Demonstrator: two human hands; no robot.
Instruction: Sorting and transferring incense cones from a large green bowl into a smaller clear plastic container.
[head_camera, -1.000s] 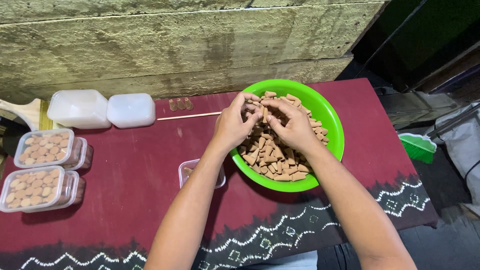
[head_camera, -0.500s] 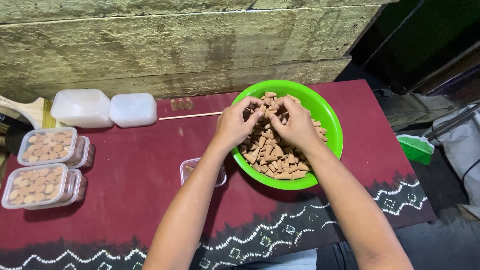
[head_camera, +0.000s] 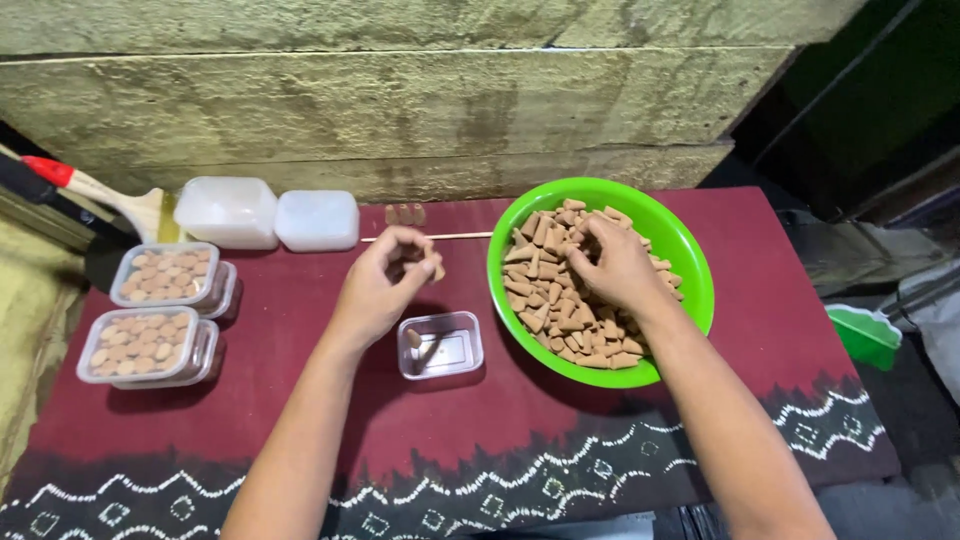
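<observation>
left hand (head_camera: 385, 285) just left of the round green plastic bowl (head_camera: 680, 250), fingers pinched on small brown cones (head_camera: 436, 268) above a small clear plastic box (head_camera: 441, 345). right hand (head_camera: 615, 265) inside the bowl, fingers curled into the heap of brown cones (head_camera: 545, 300).

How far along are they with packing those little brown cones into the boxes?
Done: filled boxes sit at the left. In hand: the left hand holds cones over a small clear box that has only a few; the right hand is in the green bowl. Left: the bowl's cones are plentiful.
</observation>
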